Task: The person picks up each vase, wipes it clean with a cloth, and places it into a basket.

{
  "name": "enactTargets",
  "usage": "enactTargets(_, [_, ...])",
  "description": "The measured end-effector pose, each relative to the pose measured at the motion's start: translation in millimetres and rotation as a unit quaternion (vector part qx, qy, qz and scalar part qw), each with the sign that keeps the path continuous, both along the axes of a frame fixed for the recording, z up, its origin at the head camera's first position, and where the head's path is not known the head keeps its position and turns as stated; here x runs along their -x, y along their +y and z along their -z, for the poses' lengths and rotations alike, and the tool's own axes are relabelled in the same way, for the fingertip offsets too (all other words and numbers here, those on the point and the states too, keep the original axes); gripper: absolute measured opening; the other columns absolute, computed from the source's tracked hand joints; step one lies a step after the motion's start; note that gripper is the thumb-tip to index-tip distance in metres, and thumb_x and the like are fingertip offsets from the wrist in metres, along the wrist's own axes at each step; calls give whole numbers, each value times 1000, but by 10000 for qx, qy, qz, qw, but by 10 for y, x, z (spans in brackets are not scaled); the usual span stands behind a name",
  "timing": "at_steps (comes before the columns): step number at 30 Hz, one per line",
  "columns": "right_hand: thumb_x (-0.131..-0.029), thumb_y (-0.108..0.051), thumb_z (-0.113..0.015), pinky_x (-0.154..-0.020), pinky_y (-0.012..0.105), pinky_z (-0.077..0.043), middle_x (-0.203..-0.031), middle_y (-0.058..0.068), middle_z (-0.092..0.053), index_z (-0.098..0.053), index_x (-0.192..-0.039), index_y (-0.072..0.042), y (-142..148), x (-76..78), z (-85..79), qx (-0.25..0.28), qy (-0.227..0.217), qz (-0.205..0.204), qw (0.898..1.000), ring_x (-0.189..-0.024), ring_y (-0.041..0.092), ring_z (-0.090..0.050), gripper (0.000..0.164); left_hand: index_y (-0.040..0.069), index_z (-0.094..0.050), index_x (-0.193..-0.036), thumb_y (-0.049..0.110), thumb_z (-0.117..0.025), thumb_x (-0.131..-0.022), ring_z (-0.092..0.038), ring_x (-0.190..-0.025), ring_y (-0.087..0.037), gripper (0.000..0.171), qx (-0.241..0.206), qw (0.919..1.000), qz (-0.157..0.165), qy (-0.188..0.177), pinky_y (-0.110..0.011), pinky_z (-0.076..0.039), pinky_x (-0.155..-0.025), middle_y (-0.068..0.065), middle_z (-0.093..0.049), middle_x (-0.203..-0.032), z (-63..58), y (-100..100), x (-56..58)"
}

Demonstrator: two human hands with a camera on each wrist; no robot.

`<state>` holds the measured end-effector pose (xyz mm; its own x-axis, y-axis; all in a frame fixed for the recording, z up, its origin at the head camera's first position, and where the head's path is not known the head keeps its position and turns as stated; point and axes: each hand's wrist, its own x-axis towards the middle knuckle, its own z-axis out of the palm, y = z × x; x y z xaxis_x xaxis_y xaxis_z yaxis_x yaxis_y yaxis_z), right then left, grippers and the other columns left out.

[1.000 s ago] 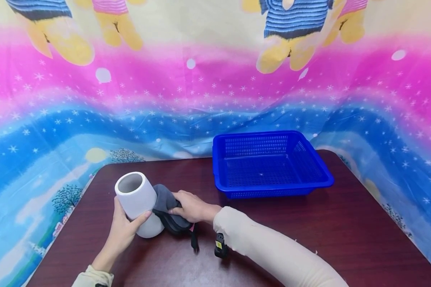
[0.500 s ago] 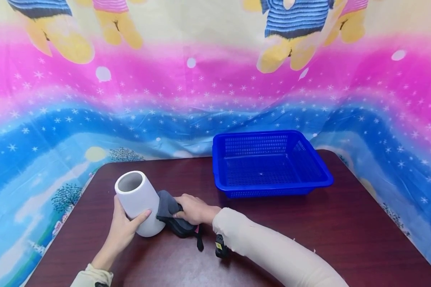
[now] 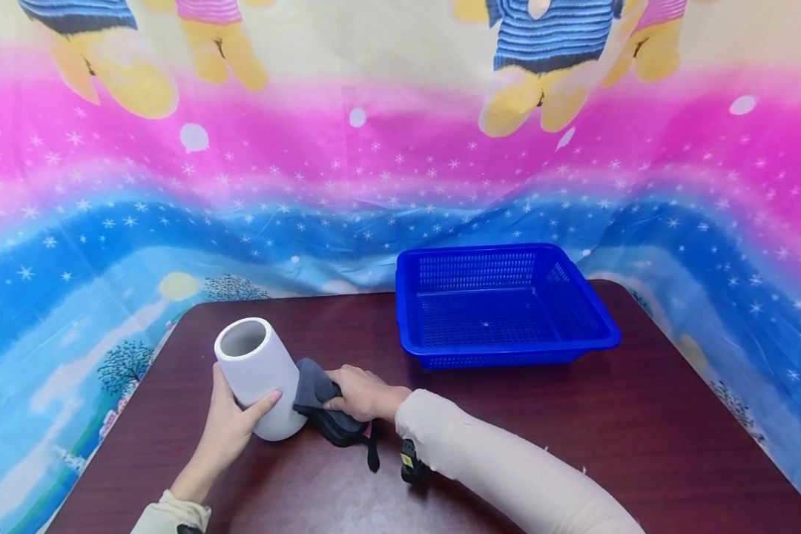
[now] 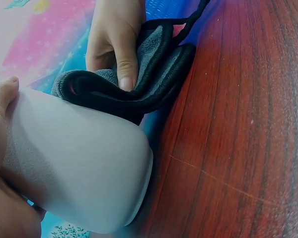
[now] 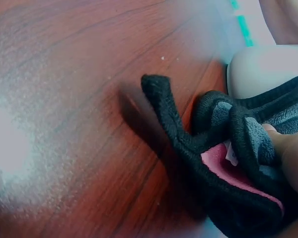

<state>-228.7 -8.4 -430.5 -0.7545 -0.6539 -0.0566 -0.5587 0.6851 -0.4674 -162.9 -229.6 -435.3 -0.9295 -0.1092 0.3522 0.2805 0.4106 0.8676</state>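
Observation:
My left hand (image 3: 230,415) grips a white vase (image 3: 260,378) around its left side, thumb across the front. The vase leans to the left with its wide mouth up. On its right, my right hand (image 3: 360,393) holds a folded grey cloth (image 3: 312,384) with black edging against the vase wall. In the left wrist view the right thumb presses into the folds of the cloth (image 4: 154,64), which touches the side of the vase (image 4: 84,153). A black hanging loop (image 5: 164,109) and a pink patch (image 5: 233,171) show on the cloth in the right wrist view.
A blue plastic basket (image 3: 507,348) with perforated walls stands at the back right of the dark red wooden table (image 3: 541,430). Behind the table hangs a colourful printed curtain (image 3: 347,170). A small black device (image 3: 410,461) sits at the right sleeve's cuff.
My right hand and the cloth have shifted slightly right and down along the vase, less of the cloth now lying over it. The left hand and the vase have stayed nearly still.

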Motion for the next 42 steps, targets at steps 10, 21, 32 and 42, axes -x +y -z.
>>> enactTargets(10, [-94, -28, -72, -80, 22, -49, -100, -4, -70, -68, -116, -22, 1, -3, 31, -14, 2, -2, 10000, -94, 6, -62, 23, 4, -25, -148, 0, -77, -83, -52, -109, 3, 83, -1, 10000, -12, -11, -8, -41, -90, 17, -45, -126, 0, 6, -8])
enactTargets(21, [-93, -30, -73, -77, 22, -49, -100, -5, -70, -68, -115, -25, -5, -23, 40, -165, 16, 99, 9998, -92, 6, -61, 23, 5, -23, -149, 2, -76, -85, -51, -110, 3, 84, 73, 9999, -48, -119, -8, -40, -90, 19, -44, -127, -8, 4, -1])
enactTargets(32, [-94, -33, -72, -76, 27, -52, -98, -2, -69, -68, -116, -25, -27, -55, 4, -564, 79, 221, 9981, -97, 11, -64, 24, 4, -24, -148, 1, -77, -84, -52, -109, 3, 84, 6, 10000, -23, -38, -8, -40, -89, 18, -45, -126, -9, 6, -8])
enactTargets(42, [-94, -33, -72, -78, 28, -52, -105, -2, -71, -67, -125, -27, 8, -60, -2, -454, 5, 213, 9987, -101, 11, -64, 32, 4, -24, -148, 0, -77, -83, -52, -109, 4, 84, -6, 10000, -8, 9, -7, -40, -89, 19, -45, -126, -8, 5, -9])
